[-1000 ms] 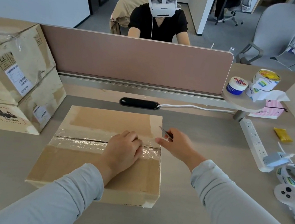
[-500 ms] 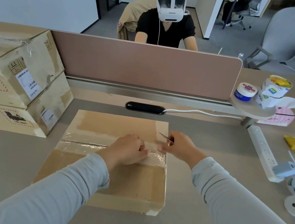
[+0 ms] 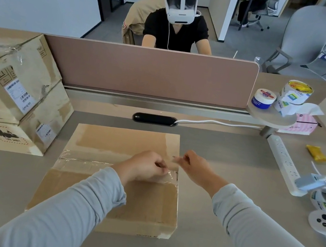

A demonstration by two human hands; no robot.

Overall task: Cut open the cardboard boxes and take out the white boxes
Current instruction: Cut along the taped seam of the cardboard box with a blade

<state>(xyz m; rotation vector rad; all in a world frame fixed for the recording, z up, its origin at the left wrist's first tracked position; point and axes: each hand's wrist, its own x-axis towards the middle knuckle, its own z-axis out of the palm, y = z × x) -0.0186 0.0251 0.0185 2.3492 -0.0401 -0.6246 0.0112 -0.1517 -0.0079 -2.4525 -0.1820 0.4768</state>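
Note:
A flat cardboard box point(image 3: 111, 140) lies in front of me, sealed with clear tape point(image 3: 86, 162) along its middle seam. My left hand point(image 3: 144, 167) rests on the seam near the box's right end, its curled fingertips pinching the tape there. My right hand point(image 3: 195, 169) hovers at the box's right edge, just beside the left hand, and pinches a thin metal blade point(image 3: 174, 157), which is blurred. Two more taped cardboard boxes point(image 3: 13, 81) are stacked at the left. No white box is visible.
A pink divider point(image 3: 149, 71) closes off the back of the desk, with a person in a headset behind it. To the right are a white power strip point(image 3: 283, 160), a white controller point(image 3: 323, 219) with cables, a yellow packet point(image 3: 316, 153) and a small shelf point(image 3: 271, 117) holding jars.
My left fingers have curled up from lying on the seam and now pinch the tape. My right hand with the blade has shifted slightly toward them.

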